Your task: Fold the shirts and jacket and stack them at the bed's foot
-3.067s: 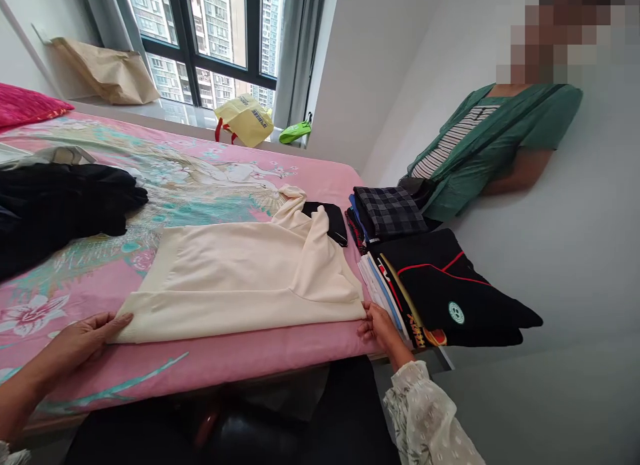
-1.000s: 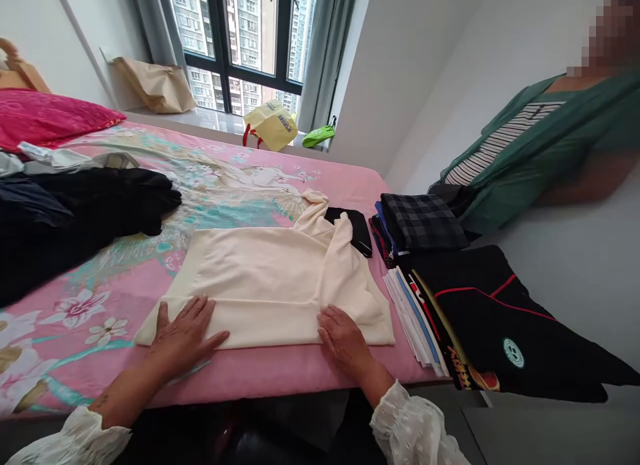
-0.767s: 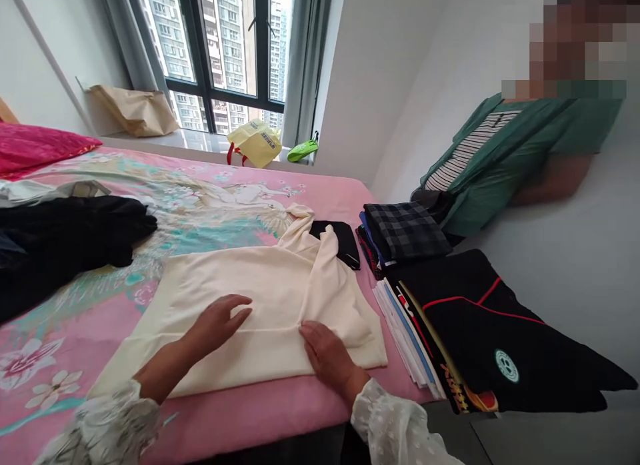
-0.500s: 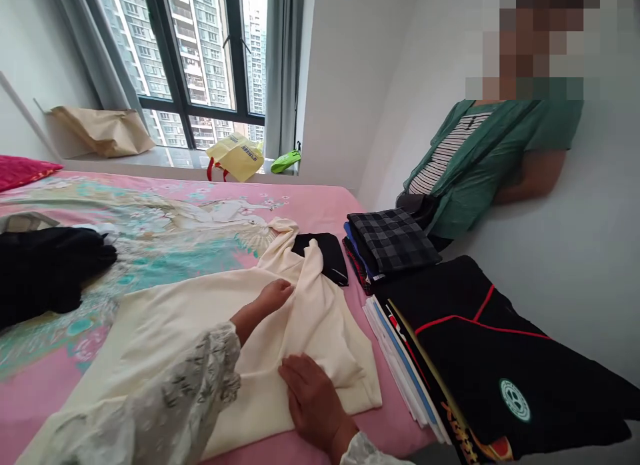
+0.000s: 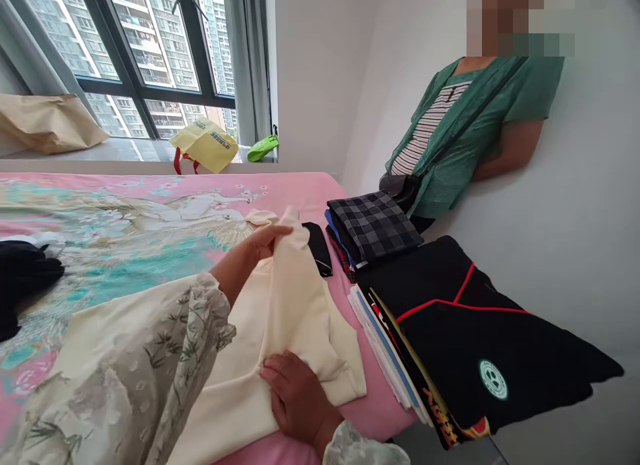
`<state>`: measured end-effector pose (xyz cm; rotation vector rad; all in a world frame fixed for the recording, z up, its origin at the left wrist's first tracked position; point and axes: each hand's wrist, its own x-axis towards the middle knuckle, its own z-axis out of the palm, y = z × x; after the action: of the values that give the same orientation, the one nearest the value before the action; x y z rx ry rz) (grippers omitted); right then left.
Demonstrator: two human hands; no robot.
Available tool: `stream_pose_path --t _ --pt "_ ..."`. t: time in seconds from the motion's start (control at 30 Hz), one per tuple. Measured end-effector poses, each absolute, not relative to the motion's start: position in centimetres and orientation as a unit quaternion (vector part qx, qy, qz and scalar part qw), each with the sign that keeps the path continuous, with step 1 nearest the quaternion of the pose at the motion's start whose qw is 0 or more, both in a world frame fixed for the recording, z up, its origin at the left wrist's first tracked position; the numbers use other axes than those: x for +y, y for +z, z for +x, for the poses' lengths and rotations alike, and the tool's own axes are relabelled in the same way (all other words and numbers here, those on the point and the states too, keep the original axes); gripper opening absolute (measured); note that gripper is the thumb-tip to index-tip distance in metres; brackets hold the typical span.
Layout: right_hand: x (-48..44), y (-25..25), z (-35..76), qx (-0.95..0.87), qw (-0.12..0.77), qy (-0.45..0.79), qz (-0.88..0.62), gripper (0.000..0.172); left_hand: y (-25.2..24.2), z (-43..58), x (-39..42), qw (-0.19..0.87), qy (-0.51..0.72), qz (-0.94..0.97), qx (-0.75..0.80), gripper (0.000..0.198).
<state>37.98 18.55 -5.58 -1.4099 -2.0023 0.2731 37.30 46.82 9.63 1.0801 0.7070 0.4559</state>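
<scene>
A cream shirt (image 5: 300, 305) lies partly spread on the bed, with a raised fold running down its middle. My left hand (image 5: 267, 242) is closed on the shirt's upper edge near the collar and lifts it slightly off the bed. Nearer to me, my right hand (image 5: 297, 398) grips the same fold lower down, its fingers bent around the cloth. A black folded item (image 5: 319, 248) shows just beyond the shirt, partly hidden by it.
On the right stands a pile of folded clothes, with a plaid garment (image 5: 377, 222) and a black shirt with red piping (image 5: 445, 345) on top. Dark clothing (image 5: 27, 278) lies at left. Another person (image 5: 465, 132) stands beyond the pile. Bags, one yellow (image 5: 207, 145), sit on the windowsill.
My left hand has moved up to the collar area, closed on the cloth and raised it. My right hand still holds the lower part. The view has turned a little to the right.
</scene>
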Motion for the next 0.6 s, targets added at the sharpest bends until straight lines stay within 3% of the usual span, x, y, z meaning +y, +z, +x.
stream_pose_path --t 0.23,0.4,0.5,0.6 --pt "18.4 -6.4 37.6 -0.776 0.333 0.062 -0.532 0.043 18.5 32.8 38.8 0.690 0.156 0.690 0.152 0.044" --pt "18.2 -6.8 37.0 -0.788 0.284 0.023 -0.545 0.045 22.9 24.4 30.6 0.569 0.063 0.814 0.098 0.025" --pt "18.0 -7.8 36.5 -0.776 0.220 0.022 -0.591 0.041 21.7 16.8 29.9 0.506 0.020 0.847 0.160 0.015" --pt "17.6 -9.0 35.9 -0.779 0.140 0.023 -0.610 0.037 15.8 8.4 31.4 0.540 0.066 0.787 0.291 0.022"
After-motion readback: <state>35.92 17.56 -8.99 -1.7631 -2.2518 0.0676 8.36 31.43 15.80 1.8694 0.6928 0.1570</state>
